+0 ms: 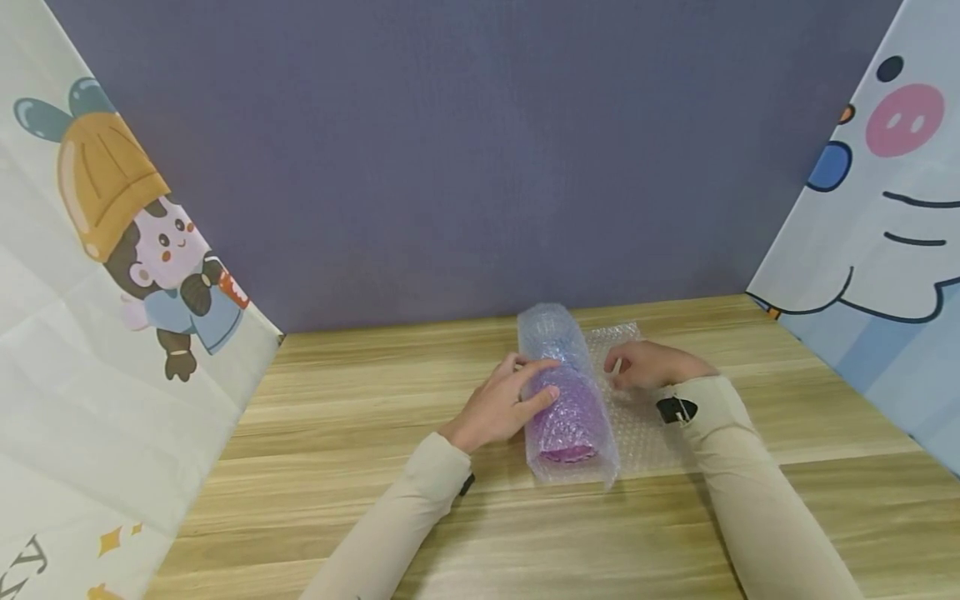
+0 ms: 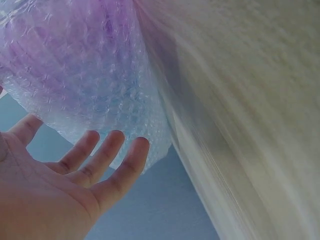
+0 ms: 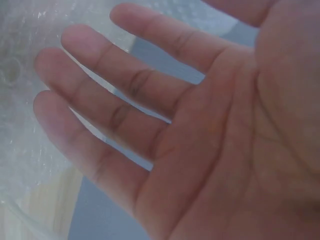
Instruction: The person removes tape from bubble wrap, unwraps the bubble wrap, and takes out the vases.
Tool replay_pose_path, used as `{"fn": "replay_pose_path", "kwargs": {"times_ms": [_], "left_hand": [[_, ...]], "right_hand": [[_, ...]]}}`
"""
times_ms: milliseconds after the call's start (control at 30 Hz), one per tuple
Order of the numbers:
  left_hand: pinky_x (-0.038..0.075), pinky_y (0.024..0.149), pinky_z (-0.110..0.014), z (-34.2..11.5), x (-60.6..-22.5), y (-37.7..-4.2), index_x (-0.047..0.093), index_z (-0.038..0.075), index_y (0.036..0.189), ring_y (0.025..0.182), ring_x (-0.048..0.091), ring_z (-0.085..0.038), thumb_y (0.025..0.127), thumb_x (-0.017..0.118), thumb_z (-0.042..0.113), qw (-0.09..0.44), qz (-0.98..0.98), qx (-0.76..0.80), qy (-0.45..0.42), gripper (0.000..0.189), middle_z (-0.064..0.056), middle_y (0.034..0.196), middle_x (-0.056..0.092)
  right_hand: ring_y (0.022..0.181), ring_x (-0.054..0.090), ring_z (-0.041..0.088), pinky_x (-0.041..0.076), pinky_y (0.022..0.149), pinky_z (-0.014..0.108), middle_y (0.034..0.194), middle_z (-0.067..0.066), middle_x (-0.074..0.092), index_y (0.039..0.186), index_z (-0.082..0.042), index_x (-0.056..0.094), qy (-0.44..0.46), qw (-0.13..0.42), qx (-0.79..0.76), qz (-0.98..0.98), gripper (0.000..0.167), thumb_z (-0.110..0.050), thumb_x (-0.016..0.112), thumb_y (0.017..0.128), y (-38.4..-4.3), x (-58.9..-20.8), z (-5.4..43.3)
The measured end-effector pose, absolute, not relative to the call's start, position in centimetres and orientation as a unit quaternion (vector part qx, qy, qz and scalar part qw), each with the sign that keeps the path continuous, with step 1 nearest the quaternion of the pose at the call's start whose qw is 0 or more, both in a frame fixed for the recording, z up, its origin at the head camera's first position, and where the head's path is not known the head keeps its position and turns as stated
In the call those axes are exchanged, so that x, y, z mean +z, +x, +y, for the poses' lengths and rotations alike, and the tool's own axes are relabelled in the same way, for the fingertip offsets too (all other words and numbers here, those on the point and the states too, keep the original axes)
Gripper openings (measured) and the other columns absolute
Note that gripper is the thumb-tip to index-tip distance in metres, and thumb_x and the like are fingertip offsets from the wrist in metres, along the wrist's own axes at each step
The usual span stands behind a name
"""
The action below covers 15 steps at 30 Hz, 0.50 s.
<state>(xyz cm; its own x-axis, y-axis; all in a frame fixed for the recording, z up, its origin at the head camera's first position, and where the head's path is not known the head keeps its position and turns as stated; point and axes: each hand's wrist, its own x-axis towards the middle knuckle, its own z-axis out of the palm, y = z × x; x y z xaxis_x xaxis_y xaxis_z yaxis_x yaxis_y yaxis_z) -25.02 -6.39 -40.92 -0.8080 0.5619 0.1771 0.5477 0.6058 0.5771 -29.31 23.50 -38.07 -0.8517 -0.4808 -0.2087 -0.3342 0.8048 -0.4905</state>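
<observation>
A rounded purple-and-blue object (image 1: 567, 417) lies lengthwise on the table, rolled in clear bubble wrap (image 1: 546, 321). Its purple end faces me, and the wrap blurs what it is. My left hand (image 1: 501, 404) rests against the roll's left side, with thumb and fingertips on top of the wrap. In the left wrist view, the fingers (image 2: 132, 162) of that hand spread loosely along the bubbles. To the right, a flat stretch of the same wrap extends from under the roll. Over it is my right hand (image 1: 652, 365), its fingers (image 3: 95, 55) apart and relaxed in the right wrist view.
The wood-grain table (image 1: 337, 417) runs back to a dark grey-blue upright panel (image 1: 480, 167). On the left stands a white printed panel with a cartoon child (image 1: 165, 242); on the right, one with a pig cartoon (image 1: 903, 121). A dark wrist strap (image 1: 677, 410) sits on the right sleeve.
</observation>
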Motion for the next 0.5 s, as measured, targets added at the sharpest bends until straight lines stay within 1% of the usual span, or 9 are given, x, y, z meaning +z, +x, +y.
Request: {"fn": "replay_pose_path", "kwargs": {"times_ms": [67,167,267,367,500], "left_hand": [[0.053,0.083,-0.038,-6.44,-40.82,-25.01,0.044,0.046,0.151,0.11,0.059,-0.02,0.102,0.041,0.065,0.01,0.898,0.316,0.306,0.052,-0.001,0.143,0.048],[0.053,0.086,-0.04,-6.54,-40.73,-25.06,0.045,0.047,0.149,0.114,0.059,-0.02,0.102,0.045,0.063,0.011,0.9,0.319,0.297,0.05,0.001,0.143,0.049],[0.054,0.087,-0.04,-6.67,-40.73,-25.17,0.046,0.048,0.148,0.114,0.058,-0.019,0.102,0.047,0.062,0.012,0.901,0.322,0.29,0.048,0.002,0.142,0.05],[0.054,0.083,-0.037,-6.81,-40.75,-25.29,0.047,0.048,0.147,0.109,0.058,-0.018,0.101,0.048,0.061,0.012,0.902,0.32,0.289,0.047,0.003,0.14,0.051],[0.053,0.081,-0.035,-6.96,-40.68,-25.44,0.049,0.046,0.146,0.105,0.058,-0.017,0.101,0.051,0.059,0.011,0.904,0.314,0.289,0.047,0.002,0.136,0.052]], "right_hand": [[0.091,0.067,0.022,0.054,0.075,0.035,0.105,0.017,0.071,0.116,0.003,0.065,-0.221,0.168,-0.218,0.936,0.029,-0.014,0.068,0.092,-29.43,-38.32,23.48],[0.095,0.068,0.025,0.056,0.079,0.04,0.11,0.019,0.071,0.114,0.001,0.066,-0.221,0.166,-0.212,0.937,0.028,-0.015,0.069,0.092,-29.41,-38.49,23.37],[0.098,0.068,0.027,0.057,0.082,0.043,0.112,0.02,0.07,0.112,0.001,0.067,-0.223,0.16,-0.207,0.939,0.028,-0.015,0.071,0.089,-29.34,-38.53,23.2],[0.091,0.066,0.023,0.054,0.077,0.038,0.106,0.016,0.07,0.111,-0.001,0.067,-0.215,0.158,-0.199,0.943,0.027,-0.016,0.072,0.09,-29.42,-38.72,22.93],[0.079,0.058,0.018,0.047,0.068,0.032,0.095,0.009,0.067,0.11,-0.003,0.067,-0.198,0.159,-0.191,0.948,0.024,-0.016,0.073,0.091,-29.54,-39.04,22.66]]}}
